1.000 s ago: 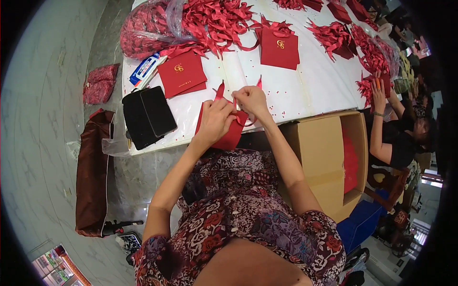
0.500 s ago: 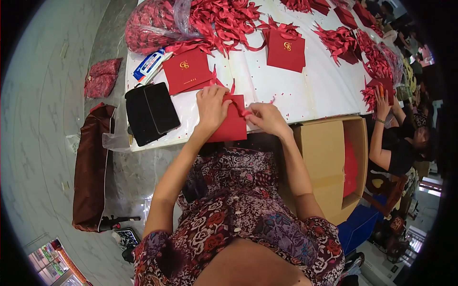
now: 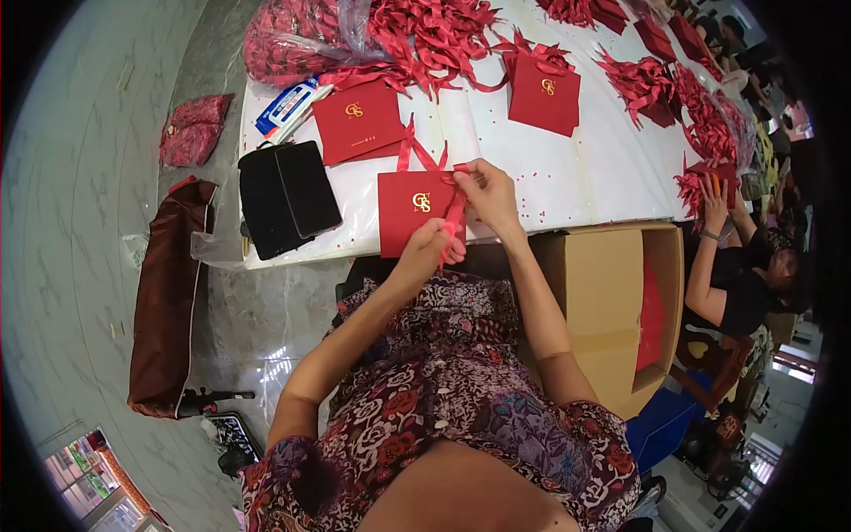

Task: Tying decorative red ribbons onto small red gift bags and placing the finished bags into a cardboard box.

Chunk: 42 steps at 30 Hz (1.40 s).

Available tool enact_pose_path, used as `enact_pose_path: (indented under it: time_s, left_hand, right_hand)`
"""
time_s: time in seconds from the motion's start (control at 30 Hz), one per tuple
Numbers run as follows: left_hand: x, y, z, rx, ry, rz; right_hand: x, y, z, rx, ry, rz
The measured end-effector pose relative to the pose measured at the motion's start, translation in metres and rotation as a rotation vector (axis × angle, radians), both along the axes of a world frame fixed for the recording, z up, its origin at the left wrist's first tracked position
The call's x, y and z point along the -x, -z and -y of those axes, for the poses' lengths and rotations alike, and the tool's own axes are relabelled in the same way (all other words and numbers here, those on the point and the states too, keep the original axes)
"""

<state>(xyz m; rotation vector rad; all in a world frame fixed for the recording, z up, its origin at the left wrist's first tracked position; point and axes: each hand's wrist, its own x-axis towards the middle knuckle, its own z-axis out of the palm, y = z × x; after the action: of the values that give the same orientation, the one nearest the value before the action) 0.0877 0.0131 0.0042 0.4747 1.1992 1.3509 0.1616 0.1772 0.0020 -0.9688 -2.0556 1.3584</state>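
A red paper bag [image 3: 409, 210] with a gold emblem lies at the near edge of the white table [image 3: 567, 186]. My left hand [image 3: 432, 248] pinches a red ribbon [image 3: 453, 215] that runs up the bag's right side. My right hand [image 3: 486, 193] grips the same ribbon at the bag's top right corner. Two ribbon tails stick up from the bag's top edge.
Two more red bags [image 3: 359, 120] [image 3: 543, 93] lie farther back, amid heaps of red ribbon [image 3: 425, 31]. A black wallet and phone [image 3: 285, 195] sit left of my bag. An open cardboard box [image 3: 612, 310] stands to my right, beside another seated person [image 3: 740, 275]. A dark bag [image 3: 164, 293] rests on the floor.
The bag has been turned emblem side up and now lies flat. My left hand dropped to its lower right and my right hand rose to the top corner, both on the ribbon.
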Motion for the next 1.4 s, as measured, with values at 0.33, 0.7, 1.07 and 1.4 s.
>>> enact_pose_path:
  time_s: [0.33,0.7,1.07,1.4]
  left_hand:
    - [0.040,0.003,0.004,0.013,-0.188,0.512]
    - [0.043,-0.016,0.012,0.133,-0.061,0.043]
    - [0.094,0.013,-0.002,0.015,-0.119,-1.349]
    - [0.077,-0.007,-0.009,-0.070,-0.128,-1.476]
  right_hand:
    - [-0.028,-0.034,0.039,-0.584,-0.479,-0.149]
    - [-0.029,-0.036,0.056,-0.518,-0.491,-0.174]
    - [0.013,-0.013,0.053,-0.399,-0.199,0.054]
    - [0.032,-0.002,0.056,-0.270,-0.098,0.171]
